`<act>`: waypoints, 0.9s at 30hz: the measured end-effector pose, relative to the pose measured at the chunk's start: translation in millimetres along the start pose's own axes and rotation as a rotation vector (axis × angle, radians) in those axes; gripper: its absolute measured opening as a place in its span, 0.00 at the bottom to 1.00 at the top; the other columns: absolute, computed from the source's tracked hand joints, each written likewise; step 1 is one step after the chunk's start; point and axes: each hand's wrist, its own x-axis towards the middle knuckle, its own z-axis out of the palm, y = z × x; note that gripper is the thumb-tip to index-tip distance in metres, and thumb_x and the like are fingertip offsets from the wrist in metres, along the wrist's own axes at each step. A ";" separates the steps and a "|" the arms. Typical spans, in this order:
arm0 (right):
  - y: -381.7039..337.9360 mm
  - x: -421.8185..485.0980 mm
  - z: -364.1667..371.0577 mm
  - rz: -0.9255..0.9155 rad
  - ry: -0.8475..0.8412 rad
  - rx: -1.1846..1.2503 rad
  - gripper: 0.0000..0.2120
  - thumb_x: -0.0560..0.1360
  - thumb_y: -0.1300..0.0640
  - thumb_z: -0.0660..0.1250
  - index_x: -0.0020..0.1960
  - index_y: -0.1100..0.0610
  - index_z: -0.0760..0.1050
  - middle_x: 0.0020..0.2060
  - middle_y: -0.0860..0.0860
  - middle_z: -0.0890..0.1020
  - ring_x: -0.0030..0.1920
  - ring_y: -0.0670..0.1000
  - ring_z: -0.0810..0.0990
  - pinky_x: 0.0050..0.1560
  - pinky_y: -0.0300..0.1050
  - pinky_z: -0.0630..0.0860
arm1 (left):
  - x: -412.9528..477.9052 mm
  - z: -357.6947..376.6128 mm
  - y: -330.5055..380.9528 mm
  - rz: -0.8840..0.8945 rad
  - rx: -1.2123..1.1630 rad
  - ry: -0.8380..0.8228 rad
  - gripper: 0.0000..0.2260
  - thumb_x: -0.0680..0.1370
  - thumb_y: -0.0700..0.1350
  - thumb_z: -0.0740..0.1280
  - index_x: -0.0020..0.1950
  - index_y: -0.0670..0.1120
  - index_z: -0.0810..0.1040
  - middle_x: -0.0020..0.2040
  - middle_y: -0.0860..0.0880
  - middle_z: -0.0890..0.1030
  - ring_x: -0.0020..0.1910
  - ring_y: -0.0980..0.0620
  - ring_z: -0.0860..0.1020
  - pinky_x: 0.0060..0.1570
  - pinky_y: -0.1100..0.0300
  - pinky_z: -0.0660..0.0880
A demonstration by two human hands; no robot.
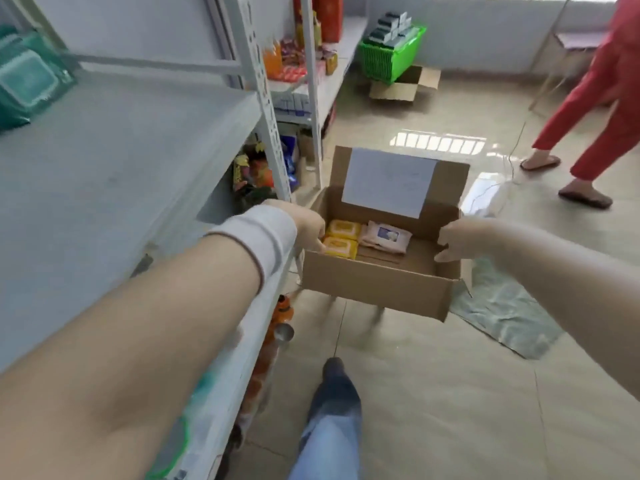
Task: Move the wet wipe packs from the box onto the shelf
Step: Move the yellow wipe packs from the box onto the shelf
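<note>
Matt brown cardboard box (374,289); glossy plastic wipe packs (341,239); white painted metal shelf (104,168); shiny floor tiles (450,393)

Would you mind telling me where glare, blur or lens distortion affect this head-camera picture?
Head view throughout: window glare whitens the beige tiled floor behind the brown cardboard box; motion blur smears the box's underside and softens the left hand and right hand gripping it; the wide lens bows the white metal shelf upright; labels on the yellow wet wipe packs are unreadable.

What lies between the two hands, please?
Head view: the open box, with two yellow wipe packs by the left hand and a pink pack beside them.
</note>
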 end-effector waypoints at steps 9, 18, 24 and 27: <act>46.3 155.1 26.8 0.045 -0.246 0.335 0.25 0.77 0.43 0.59 0.67 0.58 0.69 0.64 0.56 0.74 0.63 0.58 0.74 0.62 0.51 0.72 | 226.5 -21.0 10.7 0.098 -0.096 -0.255 0.23 0.79 0.55 0.58 0.71 0.45 0.66 0.68 0.45 0.72 0.64 0.45 0.72 0.63 0.52 0.70; 39.7 311.2 64.1 -0.032 -0.431 0.622 0.25 0.78 0.45 0.58 0.70 0.56 0.64 0.67 0.54 0.71 0.66 0.55 0.71 0.63 0.48 0.70 | 400.3 19.9 0.8 -0.032 -0.410 -0.410 0.26 0.79 0.54 0.59 0.73 0.43 0.61 0.72 0.45 0.67 0.70 0.46 0.67 0.66 0.56 0.64; -11.2 440.2 98.6 -0.091 -0.457 0.787 0.27 0.77 0.43 0.58 0.72 0.55 0.61 0.68 0.53 0.71 0.66 0.54 0.70 0.63 0.47 0.69 | 536.5 69.8 -17.2 -0.250 -0.564 -0.356 0.32 0.78 0.59 0.59 0.74 0.41 0.55 0.72 0.38 0.62 0.70 0.39 0.64 0.69 0.47 0.62; -46.2 509.8 129.6 -0.051 -0.488 0.836 0.29 0.78 0.43 0.58 0.71 0.61 0.61 0.67 0.58 0.71 0.67 0.57 0.69 0.64 0.46 0.67 | 613.2 107.1 -20.8 -0.372 -0.705 -0.279 0.38 0.77 0.59 0.60 0.76 0.41 0.46 0.75 0.39 0.55 0.74 0.39 0.56 0.71 0.47 0.57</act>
